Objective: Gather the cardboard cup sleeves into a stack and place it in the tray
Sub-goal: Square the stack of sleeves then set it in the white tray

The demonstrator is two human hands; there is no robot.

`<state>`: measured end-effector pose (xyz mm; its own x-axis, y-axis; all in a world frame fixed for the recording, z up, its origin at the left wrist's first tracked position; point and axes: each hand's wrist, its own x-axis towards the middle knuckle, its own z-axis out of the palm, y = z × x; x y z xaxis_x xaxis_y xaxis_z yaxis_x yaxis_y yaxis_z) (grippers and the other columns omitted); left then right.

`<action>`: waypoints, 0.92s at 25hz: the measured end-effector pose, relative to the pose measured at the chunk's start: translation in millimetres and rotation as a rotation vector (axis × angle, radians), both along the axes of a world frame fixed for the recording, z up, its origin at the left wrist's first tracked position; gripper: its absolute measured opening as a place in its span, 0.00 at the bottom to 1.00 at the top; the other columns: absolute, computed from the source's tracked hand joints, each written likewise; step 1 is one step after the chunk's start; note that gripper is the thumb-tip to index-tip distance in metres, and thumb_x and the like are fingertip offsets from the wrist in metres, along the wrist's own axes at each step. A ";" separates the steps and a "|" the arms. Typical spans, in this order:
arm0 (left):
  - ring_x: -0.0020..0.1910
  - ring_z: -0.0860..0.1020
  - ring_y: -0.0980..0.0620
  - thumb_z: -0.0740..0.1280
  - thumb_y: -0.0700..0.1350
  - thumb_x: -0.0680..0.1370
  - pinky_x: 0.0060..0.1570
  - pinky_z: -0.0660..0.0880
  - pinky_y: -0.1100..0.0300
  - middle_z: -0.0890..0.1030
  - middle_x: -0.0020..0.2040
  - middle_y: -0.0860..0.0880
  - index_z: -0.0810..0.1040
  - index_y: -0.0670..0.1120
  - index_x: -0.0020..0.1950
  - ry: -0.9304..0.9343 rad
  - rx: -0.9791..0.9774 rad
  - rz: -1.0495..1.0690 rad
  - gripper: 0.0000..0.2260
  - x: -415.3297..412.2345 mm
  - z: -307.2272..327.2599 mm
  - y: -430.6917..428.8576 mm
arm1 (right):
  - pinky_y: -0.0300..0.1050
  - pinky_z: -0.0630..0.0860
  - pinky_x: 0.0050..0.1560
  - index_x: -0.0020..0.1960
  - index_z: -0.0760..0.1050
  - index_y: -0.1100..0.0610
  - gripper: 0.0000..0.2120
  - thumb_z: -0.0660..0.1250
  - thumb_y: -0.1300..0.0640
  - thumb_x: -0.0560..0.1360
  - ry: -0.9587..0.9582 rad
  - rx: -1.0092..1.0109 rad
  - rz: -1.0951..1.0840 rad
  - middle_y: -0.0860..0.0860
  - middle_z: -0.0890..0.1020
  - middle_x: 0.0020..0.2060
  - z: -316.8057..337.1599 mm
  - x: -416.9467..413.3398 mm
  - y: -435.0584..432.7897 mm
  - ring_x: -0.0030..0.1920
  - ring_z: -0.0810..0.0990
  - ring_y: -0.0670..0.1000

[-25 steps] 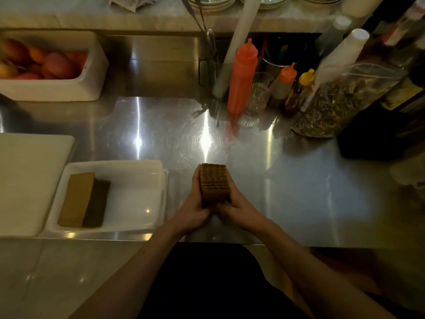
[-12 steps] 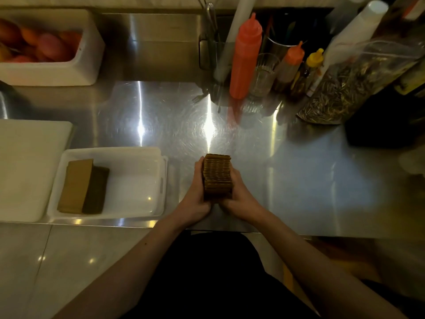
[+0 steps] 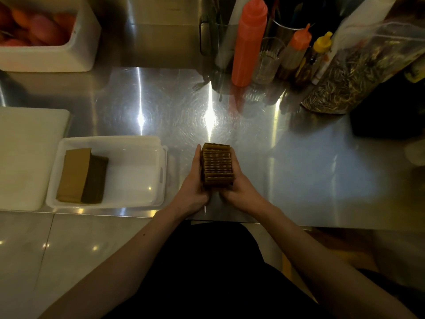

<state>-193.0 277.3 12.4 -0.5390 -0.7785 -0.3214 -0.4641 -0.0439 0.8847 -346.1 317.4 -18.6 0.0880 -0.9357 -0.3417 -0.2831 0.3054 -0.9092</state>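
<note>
Now squaring up stack of cup sleeves (image 3: 217, 165) | left hand (image 3: 192, 180) and right hand (image 3: 241, 187) are gripping it over tabletop (image 3: 299, 171) | next: carrying it left into tray (image 3: 128, 143), beside earlier stack (image 3: 80, 176)

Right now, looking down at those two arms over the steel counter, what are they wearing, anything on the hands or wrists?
Nothing shows on them. The left hand and right hand are bare, with no gloves. Both forearms are uncovered from wrist to the frame's bottom edge, so no sleeves appear. No watch, bracelet or ring is visible in this dim light. Below them, the person wears a dark black garment.
</note>
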 end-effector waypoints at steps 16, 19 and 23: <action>0.77 0.57 0.54 0.61 0.25 0.70 0.73 0.55 0.67 0.51 0.80 0.46 0.35 0.44 0.78 -0.016 -0.004 0.012 0.46 -2.4 -12.7 5.2 | 0.31 0.60 0.68 0.75 0.52 0.50 0.35 0.66 0.59 0.74 -0.009 -0.112 -0.024 0.42 0.63 0.68 7.1 6.3 1.4 0.68 0.63 0.38; 0.77 0.55 0.55 0.60 0.28 0.70 0.75 0.52 0.65 0.49 0.80 0.44 0.38 0.40 0.78 -0.002 -0.026 0.018 0.43 -3.6 -12.2 6.5 | 0.34 0.60 0.68 0.77 0.49 0.53 0.35 0.65 0.63 0.76 0.022 -0.104 -0.003 0.45 0.61 0.71 3.8 5.1 -0.9 0.69 0.64 0.42; 0.77 0.58 0.52 0.62 0.26 0.72 0.75 0.54 0.63 0.55 0.80 0.44 0.43 0.40 0.79 -0.002 -0.047 0.113 0.41 -7.3 -12.7 2.3 | 0.25 0.61 0.62 0.77 0.46 0.55 0.38 0.64 0.65 0.75 0.027 -0.089 -0.009 0.45 0.63 0.69 4.0 6.2 -2.8 0.65 0.67 0.41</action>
<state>-200.3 279.6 -0.3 -0.4467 -0.8483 -0.2844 -0.4600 -0.0548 0.8862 -339.9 314.7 -14.6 0.0715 -0.9630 -0.2597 -0.3055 0.2267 -0.9248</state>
